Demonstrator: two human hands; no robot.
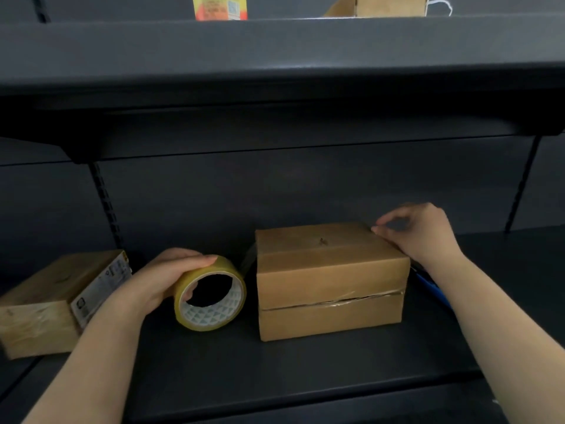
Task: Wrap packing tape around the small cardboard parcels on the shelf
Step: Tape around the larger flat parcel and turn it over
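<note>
Left hand [153, 281] grips our tape roll [211, 293] | right hand [419, 231] loosely curled, fingertips on mid-shelf parcel [331, 280] top-right edge | cardboard looks stiff, light | tape slick: steady by corners.

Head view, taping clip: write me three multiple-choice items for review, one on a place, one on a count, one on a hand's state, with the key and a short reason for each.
1. Where is the tape roll relative to the middle parcel?
A. on top of it
B. to its left on the shelf
C. on the shelf above

2. How many cardboard parcels lie on this shelf level?
A. two
B. four
C. five

3. What is the left hand doing?
A. lying flat on the shelf
B. gripping the tape roll
C. holding the blue object

Key: 1 B, the roll stands just left of the parcel. 2 A, the middle parcel and the labelled parcel at far left. 3 B, its fingers curl over the roll's rim.
</note>
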